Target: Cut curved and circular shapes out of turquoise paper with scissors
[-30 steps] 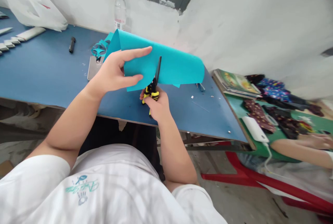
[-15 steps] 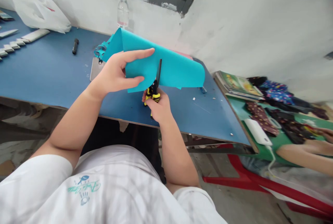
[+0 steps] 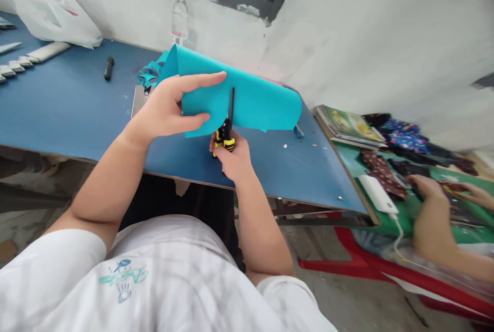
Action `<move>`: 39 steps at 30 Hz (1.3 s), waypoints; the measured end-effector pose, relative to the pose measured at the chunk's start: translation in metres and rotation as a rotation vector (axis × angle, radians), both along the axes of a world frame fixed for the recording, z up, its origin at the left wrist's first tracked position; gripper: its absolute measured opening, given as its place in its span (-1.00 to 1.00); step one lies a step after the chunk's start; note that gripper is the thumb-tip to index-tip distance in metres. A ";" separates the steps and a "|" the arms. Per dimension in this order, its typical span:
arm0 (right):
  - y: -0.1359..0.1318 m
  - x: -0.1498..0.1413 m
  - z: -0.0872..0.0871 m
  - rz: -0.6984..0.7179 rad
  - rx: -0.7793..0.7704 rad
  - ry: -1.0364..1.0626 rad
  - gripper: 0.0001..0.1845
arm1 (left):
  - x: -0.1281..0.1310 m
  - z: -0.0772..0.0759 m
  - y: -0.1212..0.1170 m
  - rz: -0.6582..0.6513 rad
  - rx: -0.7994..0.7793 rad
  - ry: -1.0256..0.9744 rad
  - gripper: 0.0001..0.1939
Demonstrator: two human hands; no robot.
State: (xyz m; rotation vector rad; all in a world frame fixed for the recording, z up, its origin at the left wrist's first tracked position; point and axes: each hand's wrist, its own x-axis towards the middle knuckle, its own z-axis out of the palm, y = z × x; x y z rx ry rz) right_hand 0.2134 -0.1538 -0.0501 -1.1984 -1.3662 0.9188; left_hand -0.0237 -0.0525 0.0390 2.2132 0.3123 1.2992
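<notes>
A sheet of bright blue paper, curled over at its top and right, is held above the table. My left hand grips its left part, with forefinger and thumb lying across the front; the other fingers are hidden behind the sheet. In my right hand are black and yellow scissors, gripped by the handles below the paper's lower edge. One dark blade stands upright in front of the sheet, and the paper is slit beside it. The other blade is hidden behind the paper.
Blue paper scraps lie behind my left hand. Farther back stand a plastic bottle and a white bag. A black cylinder lies to the left. At right, another person's arms reach over a green table with books.
The scissor blade has tilted slightly more upright, and the view has shifted a little. At right, the other person's arms have moved farther over the green table.
</notes>
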 end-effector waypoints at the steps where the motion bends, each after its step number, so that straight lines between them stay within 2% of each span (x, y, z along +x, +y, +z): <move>1: 0.000 0.000 0.000 -0.002 -0.005 0.001 -0.70 | -0.001 -0.001 -0.001 0.001 0.011 0.000 -0.13; 9: -0.008 -0.003 0.011 -0.014 -0.042 0.045 -0.73 | -0.005 -0.004 -0.001 -0.025 -0.091 -0.053 -0.11; 11: -0.014 -0.008 0.014 -0.016 -0.054 0.076 -0.73 | -0.001 -0.013 -0.001 -0.027 -0.168 -0.117 -0.03; 13: -0.022 -0.016 0.016 -0.015 -0.073 0.111 -0.74 | 0.008 -0.029 -0.009 -0.043 -0.293 -0.224 0.18; 15: -0.030 -0.024 0.017 -0.020 -0.087 0.143 -0.74 | 0.017 -0.049 -0.025 0.004 -0.392 -0.510 0.44; 16: -0.034 -0.028 0.018 -0.030 -0.093 0.158 -0.73 | 0.022 -0.059 -0.037 0.074 -0.390 -0.669 0.44; 18: -0.042 -0.034 0.019 -0.055 -0.103 0.180 -0.72 | 0.028 -0.072 -0.062 0.219 -0.448 -0.849 0.15; 20: -0.049 -0.037 0.021 -0.061 -0.111 0.181 -0.74 | 0.031 -0.074 -0.083 0.204 -0.525 -0.768 -0.19; 21: -0.053 -0.037 0.021 -0.051 -0.114 0.174 -0.75 | 0.031 -0.072 -0.092 0.180 -0.566 -0.696 -0.27; 24: -0.062 -0.038 0.023 -0.012 -0.123 0.163 -0.75 | 0.035 -0.059 -0.106 0.169 -0.643 -0.570 -0.29; 27: -0.071 -0.041 0.024 0.002 -0.133 0.185 -0.75 | 0.042 -0.053 -0.112 0.222 -0.661 -0.597 -0.38; 31: -0.081 -0.043 0.027 0.064 -0.155 0.203 -0.78 | 0.048 -0.059 -0.119 0.334 -0.554 -0.669 -0.42; 34: -0.086 -0.042 0.031 0.134 -0.164 0.206 -0.80 | 0.043 -0.060 -0.127 0.403 -0.475 -0.655 -0.44; 36: -0.090 -0.040 0.033 0.152 -0.157 0.200 -0.80 | 0.038 -0.058 -0.132 0.401 -0.453 -0.633 -0.46; 39: -0.095 -0.039 0.035 0.164 -0.146 0.205 -0.84 | 0.032 -0.054 -0.140 0.321 -0.438 -0.615 -0.48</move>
